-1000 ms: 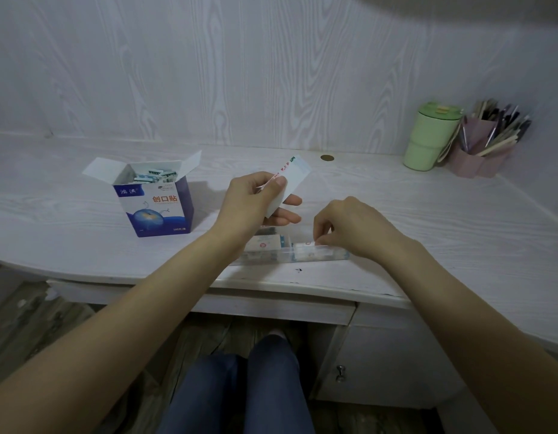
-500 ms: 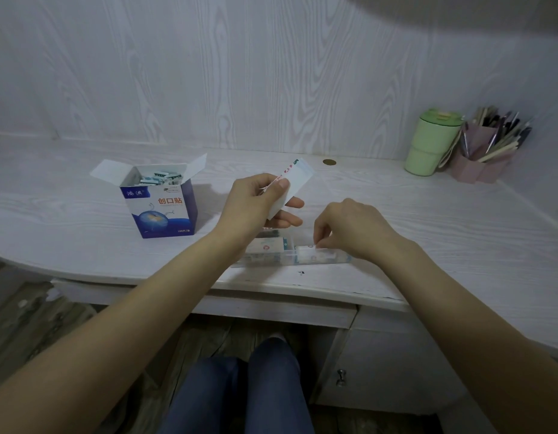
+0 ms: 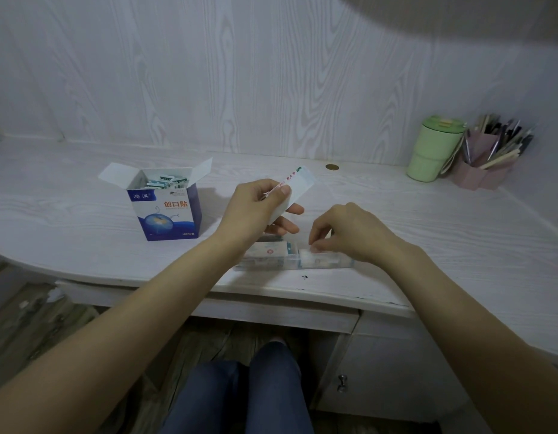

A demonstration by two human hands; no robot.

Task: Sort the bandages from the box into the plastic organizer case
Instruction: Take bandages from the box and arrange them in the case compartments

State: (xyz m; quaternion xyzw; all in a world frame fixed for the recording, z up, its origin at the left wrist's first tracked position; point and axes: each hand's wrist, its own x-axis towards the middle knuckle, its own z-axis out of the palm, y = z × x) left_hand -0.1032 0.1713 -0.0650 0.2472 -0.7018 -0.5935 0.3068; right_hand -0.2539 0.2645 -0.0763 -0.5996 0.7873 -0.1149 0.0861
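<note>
Only one view here, the head cam looking down at the desk (image 3: 396, 233).

The left hand (image 3: 255, 208) is up off the desk with its grip pinching a small stack of wrapped bandages (image 3: 294, 189), thumb on the near face and fingers curled behind. The strips stick up and away from that grip, tilted toward the right, white side facing the camera with a red-printed edge showing.

Just below and to the right of that grip sits the clear plastic organizer case (image 3: 290, 258), lying flat near the front edge of the desk. The compartment right under the left wrist already has bandages in it, with printed wrappers showing through. The right hand (image 3: 349, 233) is down on the case, fingertips bunched together and pinching something small and white at the next compartment over. It's too small and blurry to say exactly what, probably a bandage.

Off to the left of the left grip, well apart from it, stands the blue and white bandage box (image 3: 166, 211), flaps open, more wrapped strips standing inside.

Far off to the right of the right grip, back by the wall, there's a green cup (image 3: 434, 148) touching a pink pen holder (image 3: 487, 164) stuffed with pens. A small round brass-looking thing (image 3: 332, 166) lies on the desk beyond the held bandages.
</note>
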